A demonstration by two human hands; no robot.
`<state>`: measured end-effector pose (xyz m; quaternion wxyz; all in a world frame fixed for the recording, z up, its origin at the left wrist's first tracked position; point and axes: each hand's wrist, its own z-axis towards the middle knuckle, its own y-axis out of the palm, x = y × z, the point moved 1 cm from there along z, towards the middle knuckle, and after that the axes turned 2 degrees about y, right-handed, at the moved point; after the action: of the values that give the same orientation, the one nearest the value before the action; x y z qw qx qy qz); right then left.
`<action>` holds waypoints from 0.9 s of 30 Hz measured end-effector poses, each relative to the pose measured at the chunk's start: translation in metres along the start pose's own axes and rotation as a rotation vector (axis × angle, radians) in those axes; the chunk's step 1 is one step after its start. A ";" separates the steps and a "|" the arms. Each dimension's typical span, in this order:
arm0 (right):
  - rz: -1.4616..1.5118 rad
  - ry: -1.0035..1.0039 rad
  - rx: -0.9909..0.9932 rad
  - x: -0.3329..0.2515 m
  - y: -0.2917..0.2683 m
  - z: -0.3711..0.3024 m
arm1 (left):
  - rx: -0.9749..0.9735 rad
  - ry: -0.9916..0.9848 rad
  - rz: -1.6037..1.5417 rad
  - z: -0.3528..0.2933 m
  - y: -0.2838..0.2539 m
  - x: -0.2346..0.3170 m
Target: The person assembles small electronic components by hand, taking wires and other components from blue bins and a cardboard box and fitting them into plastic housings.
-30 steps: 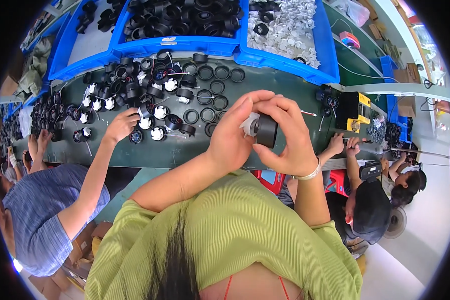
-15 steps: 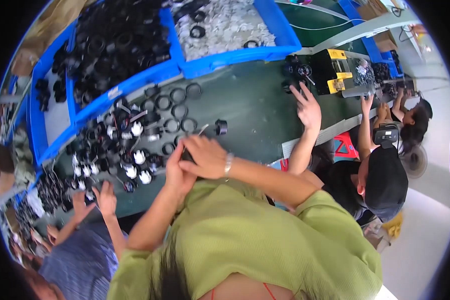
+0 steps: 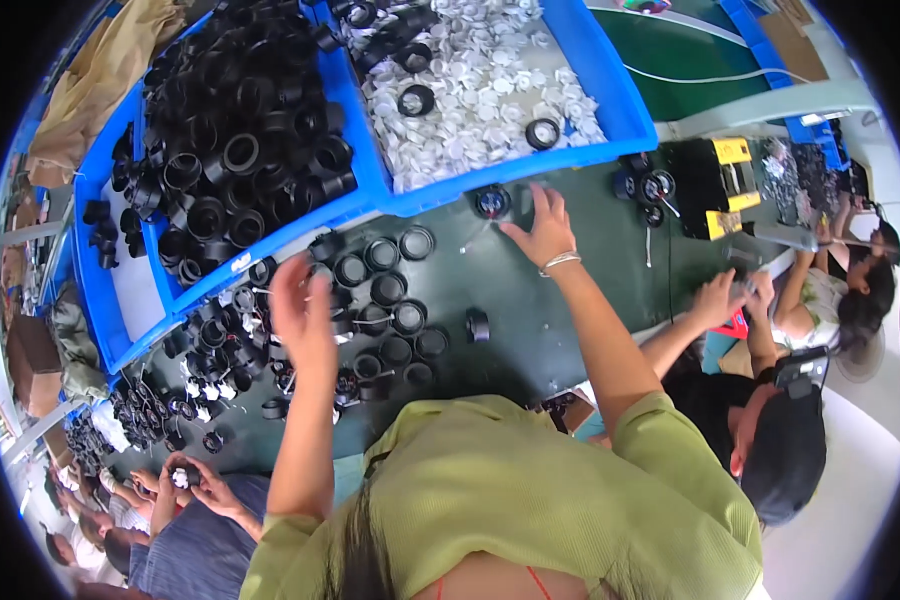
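Note:
My right hand (image 3: 545, 232) reaches out over the green table, thumb and fingers apart, with nothing in it. Just left of its fingertips lies a small round black part (image 3: 492, 203) with a thin pale wire, close to the blue bin's front wall. My left hand (image 3: 305, 315) is raised among the parts on the left, slightly blurred, its fingers stretched out and nothing visible in them. Beside it, several black rings (image 3: 388, 290) lie in a loose group. A lone black cylindrical part (image 3: 478, 324) rests on the table between my forearms.
Blue bins (image 3: 510, 180) along the back hold black rings (image 3: 242, 152) and small white pieces (image 3: 460, 100). Wired black and white parts (image 3: 205, 365) cover the table's left. A black and yellow device (image 3: 715, 190) stands at right. Co-workers sit both sides; one's hands (image 3: 720, 300) are near my right arm.
My hands, together in front of my chest before, have come apart. The right went forward and right, the left forward and left. The view has shifted; the co-workers' hands have moved.

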<state>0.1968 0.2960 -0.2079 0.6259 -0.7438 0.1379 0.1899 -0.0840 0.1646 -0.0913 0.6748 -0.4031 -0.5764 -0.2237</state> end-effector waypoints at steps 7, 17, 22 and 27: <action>-0.134 -0.112 -0.170 -0.043 0.016 0.007 | -0.534 0.579 0.483 0.137 0.168 0.010; 0.005 -0.335 -0.111 -0.079 0.048 -0.011 | -0.685 0.497 0.975 0.162 0.220 -0.027; 1.003 0.255 -0.390 -0.043 0.005 -0.017 | -0.618 -0.091 -0.179 0.143 0.144 0.010; 2.070 0.226 -0.613 -0.077 -0.081 -0.044 | -0.770 -0.654 -1.497 0.071 0.086 0.039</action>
<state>0.1688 0.2647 -0.0948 -0.0666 -0.4048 0.7019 0.5823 -0.0513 0.2778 -0.0778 -0.0266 -0.1641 -0.7362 -0.6560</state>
